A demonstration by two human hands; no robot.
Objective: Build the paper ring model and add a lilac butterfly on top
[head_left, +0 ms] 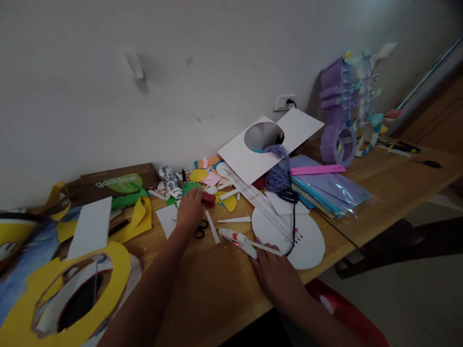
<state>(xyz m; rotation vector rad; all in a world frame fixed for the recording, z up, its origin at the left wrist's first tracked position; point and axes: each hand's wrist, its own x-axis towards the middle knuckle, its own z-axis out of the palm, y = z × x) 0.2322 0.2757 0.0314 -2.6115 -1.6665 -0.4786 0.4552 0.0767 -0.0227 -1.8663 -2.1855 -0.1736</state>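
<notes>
My right hand (277,274) is at the handle end of a white hot glue gun (233,236), fingers curled at its grip. A thin white stick (267,248) juts from the gun's rear over my fingers. My left hand (191,212) is farther back over the table, its fingers bent against a small red object (208,199) whose kind I cannot make out. Scissors with black handles (200,230) lie beside my left wrist, partly hidden by it. White paper strips (212,226) lie between my hands. A white guitar-shaped cutout with strings (265,226) lies beyond my right hand.
A yellow ring cutout (121,270) and white board (90,226) lie at left, before a brown "goodme" box (108,183). A white board with a round hole (235,149) leans at the back. Purple yarn (278,176), plastic-wrapped sheets (329,185) and a purple cardboard model (336,111) are at right.
</notes>
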